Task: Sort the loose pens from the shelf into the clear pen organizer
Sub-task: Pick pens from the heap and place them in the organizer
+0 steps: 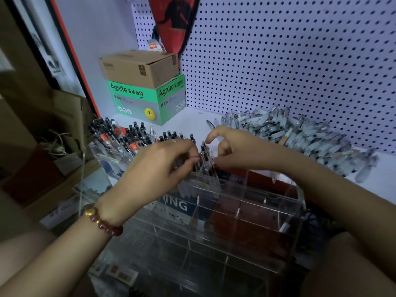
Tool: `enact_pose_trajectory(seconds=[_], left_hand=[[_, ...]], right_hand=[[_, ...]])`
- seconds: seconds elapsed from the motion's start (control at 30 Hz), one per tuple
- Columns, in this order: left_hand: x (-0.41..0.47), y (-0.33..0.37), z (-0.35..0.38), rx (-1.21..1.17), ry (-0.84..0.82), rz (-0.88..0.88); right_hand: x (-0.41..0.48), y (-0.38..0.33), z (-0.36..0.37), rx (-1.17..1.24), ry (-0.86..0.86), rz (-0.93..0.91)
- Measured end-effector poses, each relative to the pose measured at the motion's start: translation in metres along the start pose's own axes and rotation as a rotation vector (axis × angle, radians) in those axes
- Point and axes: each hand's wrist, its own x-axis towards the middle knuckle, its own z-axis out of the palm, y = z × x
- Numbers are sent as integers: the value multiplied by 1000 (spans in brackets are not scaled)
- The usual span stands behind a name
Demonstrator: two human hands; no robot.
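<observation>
While my left hand point(162, 166) and right hand point(231, 151) meet over the far row of the clear pen organizer point(246, 211), they share a small bunch of pens point(204, 157) between them: the left fingertips are curled and pinched on the barrels from one side, the right thumb and lower fingers pinch from the other, and my right index finger arches free above. The bunch stands nearly upright, clicker ends up, tips already down inside a far compartment, so I judge the coming move is a straight drop along that long axis. The loose pens point(300, 136) lie heaped along the shelf point(188, 125) toward its far right edge, against the pegboard point(300, 50), mostly crosswise to my reach; my right hand is the nearer one for the next fetch. The compartments to the far left hold stored pens point(128, 138) with black tops. In the shelf's far left corner a green box point(147, 101) reads "Agnite" with Chinese characters and a small "deli", under a plain cardboard box point(139, 67). Through the organizer's acrylic I can read white letters "ING" on blue.
</observation>
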Motion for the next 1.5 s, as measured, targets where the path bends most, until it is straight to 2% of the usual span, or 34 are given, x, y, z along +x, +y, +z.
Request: enact_pose_trajectory(seconds=[0.07,0.17,0.23,0.33,0.4,0.5,0.6,0.8,0.9,1.03,1.2,1.33,1.4,1.5], left_hand=[[4,-1,-3,-47,34,-23],[11,-4,-8,-115,112,-91],[16,-8,-9,-166,146,-144],[23,-11,-9,-281,179,-210],[26,-10,-11,-399,209,-251],[30,-12,-15,-439,265,-275],[31,-15,-17,-461,300,-290],[27,-16,-20,-498,289,-293],[26,-17,-22,-475,301,-299],[26,-20,-22,-504,328,-321],[32,-26,-18,-569,308,-344],[38,-25,-17,-600,290,-314],[40,-21,-15,-646,300,-272],[43,-17,-13,-699,340,-199]], right_hand=[[3,6,-18,95,54,13],[26,31,-35,156,333,126],[49,52,-33,140,393,216],[76,75,-22,-79,251,253],[90,81,-14,-230,245,255],[106,78,-10,-449,288,258],[118,76,-9,-591,205,263],[127,77,2,-661,101,281],[125,75,2,-593,85,302],[118,78,-11,-271,144,281],[100,37,-43,105,219,93],[82,-13,-54,318,86,-116],[78,-29,-53,328,-11,-198],[79,-38,-46,270,-62,-243]])
